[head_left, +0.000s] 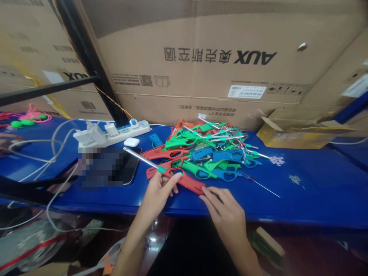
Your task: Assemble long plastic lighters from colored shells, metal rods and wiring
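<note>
A red long-necked gas lighter (189,183) with a silver tube and green collar lies across both hands, its tube pointing up to the left. My left hand (161,189) is closed around it near the collar and trigger loop, thumb on top. The fingers of my right hand (224,205) pinch the butt end of its handle. Just beyond is a heap of red, green and blue lighter parts (198,168), with handle shells, metal tubes and thin wires mixed together. A thin metal rod (266,189) sticks out of the heap to the right.
On the left are a dark tablet or phone (130,165), partly blurred, a white earbud case (131,142) and a power strip (126,130) with plugs and cables. An open cardboard box (293,138) stands back right. Large cartons (201,84) wall off the blue table's (316,191) back.
</note>
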Available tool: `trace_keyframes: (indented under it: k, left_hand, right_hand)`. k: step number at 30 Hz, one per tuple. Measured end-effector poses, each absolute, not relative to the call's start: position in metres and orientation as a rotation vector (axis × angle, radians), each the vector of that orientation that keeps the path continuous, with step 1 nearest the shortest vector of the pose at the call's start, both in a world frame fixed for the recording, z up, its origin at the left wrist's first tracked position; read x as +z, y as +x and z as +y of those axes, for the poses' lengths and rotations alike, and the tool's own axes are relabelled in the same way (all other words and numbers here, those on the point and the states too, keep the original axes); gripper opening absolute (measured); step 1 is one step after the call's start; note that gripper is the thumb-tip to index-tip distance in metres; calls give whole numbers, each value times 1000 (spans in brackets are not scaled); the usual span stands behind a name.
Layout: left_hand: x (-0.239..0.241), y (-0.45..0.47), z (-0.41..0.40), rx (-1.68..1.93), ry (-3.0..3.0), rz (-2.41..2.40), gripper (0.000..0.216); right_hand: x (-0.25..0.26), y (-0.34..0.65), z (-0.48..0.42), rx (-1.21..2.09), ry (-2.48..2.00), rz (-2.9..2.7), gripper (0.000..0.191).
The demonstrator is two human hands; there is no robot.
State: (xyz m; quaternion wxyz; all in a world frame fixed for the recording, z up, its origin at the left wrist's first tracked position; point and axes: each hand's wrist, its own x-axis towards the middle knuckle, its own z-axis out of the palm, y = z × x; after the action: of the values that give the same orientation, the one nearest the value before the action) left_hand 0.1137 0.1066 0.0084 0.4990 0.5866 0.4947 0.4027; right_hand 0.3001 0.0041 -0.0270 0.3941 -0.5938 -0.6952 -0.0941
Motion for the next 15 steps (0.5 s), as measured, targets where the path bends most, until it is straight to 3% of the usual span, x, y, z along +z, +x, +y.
trace_keyframes:
  k: [9,15]
  left_hand:
    - [6,113,107,948,1480,1207,44]
    - [6,108,97,981,1525,1157,43]
  right_hand:
    - [-29,295,6,-287,-1555,-1666,22]
    - [-29,304,1,-112,-1623,-1653,25]
